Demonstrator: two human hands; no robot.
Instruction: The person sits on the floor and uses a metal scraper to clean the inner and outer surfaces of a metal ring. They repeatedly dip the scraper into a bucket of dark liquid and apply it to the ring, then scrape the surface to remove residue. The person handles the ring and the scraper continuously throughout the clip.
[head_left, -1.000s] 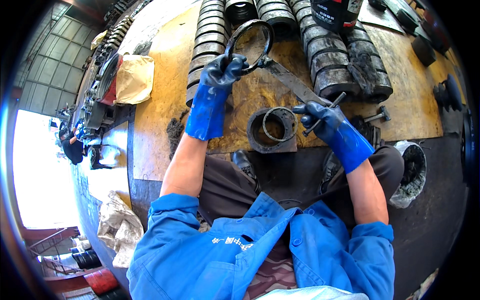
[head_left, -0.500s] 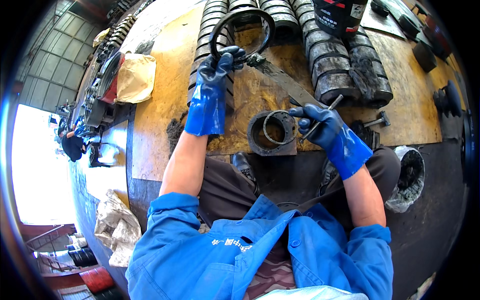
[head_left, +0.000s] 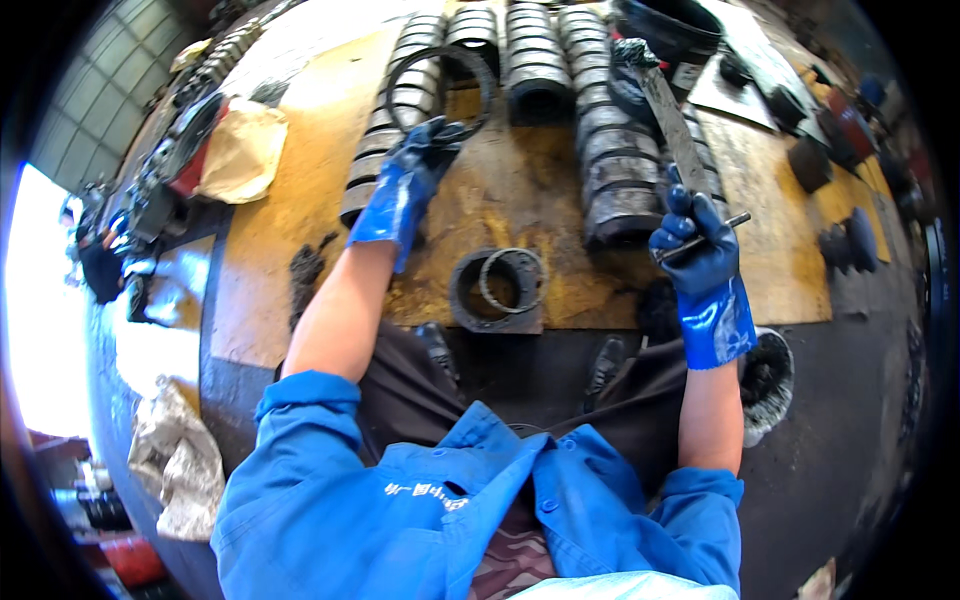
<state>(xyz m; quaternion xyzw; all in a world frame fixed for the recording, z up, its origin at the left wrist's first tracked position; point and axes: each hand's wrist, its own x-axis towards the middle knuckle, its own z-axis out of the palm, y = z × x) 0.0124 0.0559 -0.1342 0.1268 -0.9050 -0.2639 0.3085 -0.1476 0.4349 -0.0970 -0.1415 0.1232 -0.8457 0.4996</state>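
Note:
My left hand [head_left: 412, 170], in a long blue rubber glove, is closed on the lower rim of a black ring [head_left: 488, 82] held up over the board. My right hand [head_left: 700, 240], gloved alike, grips a flat grey metal strip [head_left: 676, 130] and a thin metal rod [head_left: 738, 219] crossing the palm. Dark grease coats the strip's far end, which is at the rim of a black bucket [head_left: 690, 48]. Between my arms, near the board's front edge, sits a dark round housing [head_left: 463, 300] with a thin metal ring [head_left: 542, 285] lying tilted on its top.
Rows of stacked grey rings [head_left: 618, 165] lie along the far side of the stained yellowish board [head_left: 290, 190]. A plastic-lined container of black matter [head_left: 780, 410] stands by my right knee. Black rags [head_left: 304, 280] lie left. A person [head_left: 100, 265] is in the left background.
My right hand has swung right, carrying the strip's greasy end from beside the black ring to the bucket. My left hand still holds the ring. The whole view has shifted.

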